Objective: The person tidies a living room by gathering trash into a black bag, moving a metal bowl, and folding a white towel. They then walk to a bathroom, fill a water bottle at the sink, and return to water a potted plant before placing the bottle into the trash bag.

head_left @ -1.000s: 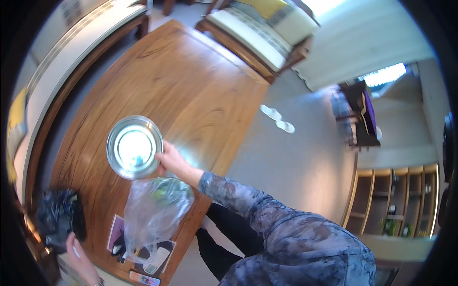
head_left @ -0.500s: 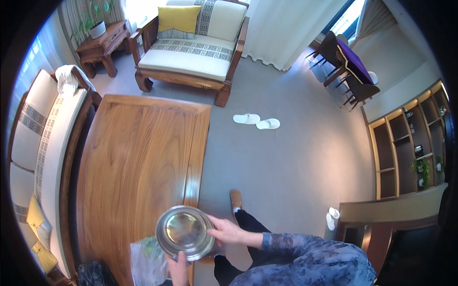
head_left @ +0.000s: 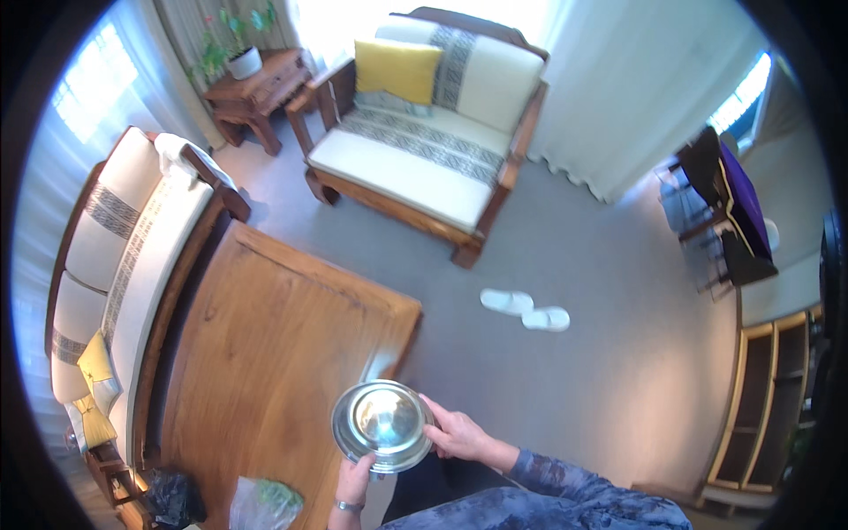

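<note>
Bowl: a shiny metal bowl (head_left: 382,426) held in the air just past the near corner of the wooden table (head_left: 265,353), above the grey floor.
Right hand (head_left: 458,435): fingers closed on the bowl's right rim.
Left hand (head_left: 356,477): grips the lower rim from below.
Doing it well: keep both grips on opposite rims so the bowl stays level; a slick rim could slip.
Nearby: clear plastic bag (head_left: 262,505) with greens on the table, black bag (head_left: 172,497) beside it.
In the way: table corner close to the bowl; slippers (head_left: 526,310) well apart.
</note>
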Demonstrator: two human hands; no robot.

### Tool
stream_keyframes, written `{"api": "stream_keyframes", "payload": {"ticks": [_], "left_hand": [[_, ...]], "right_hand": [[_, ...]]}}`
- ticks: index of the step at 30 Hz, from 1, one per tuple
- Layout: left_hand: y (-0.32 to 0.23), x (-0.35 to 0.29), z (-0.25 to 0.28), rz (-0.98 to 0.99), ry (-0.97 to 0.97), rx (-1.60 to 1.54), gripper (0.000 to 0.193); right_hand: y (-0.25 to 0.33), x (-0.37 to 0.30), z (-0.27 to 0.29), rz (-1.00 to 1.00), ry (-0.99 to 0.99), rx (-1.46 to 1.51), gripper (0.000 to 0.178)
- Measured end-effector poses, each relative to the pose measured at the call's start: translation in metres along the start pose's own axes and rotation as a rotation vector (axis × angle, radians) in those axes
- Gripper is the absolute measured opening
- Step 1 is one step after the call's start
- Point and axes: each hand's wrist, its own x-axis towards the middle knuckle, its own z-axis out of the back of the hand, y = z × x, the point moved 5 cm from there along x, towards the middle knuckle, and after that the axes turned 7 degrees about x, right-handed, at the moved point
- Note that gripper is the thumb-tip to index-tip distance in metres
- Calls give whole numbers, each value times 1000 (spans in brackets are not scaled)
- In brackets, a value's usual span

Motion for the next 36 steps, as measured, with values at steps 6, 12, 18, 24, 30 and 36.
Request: {"api": "stream_keyframes", "payload": {"ticks": [6, 12, 18, 24, 30, 36], "left_hand": [[-76, 108, -55, -24, 2, -112, 23], [-188, 204, -125, -230, 10, 45, 40], [-254, 267, -168, -214, -92, -28, 30], [-310, 296, -167, -159, -213, -189, 24], [-339, 335, -95, -230, -406, -423, 34], [-377, 387, 26, -186, -579, -540, 26]], "right_hand": [[62, 75, 103, 50, -71, -89, 65], [118, 126, 225, 53, -96, 100, 66], [165, 210, 310, 83, -10, -4, 69], [225, 284, 337, 150, 130, -120, 67], [293, 398, 283, 141, 353, -250, 63], [379, 529, 178, 57, 474, -344, 61]]}}
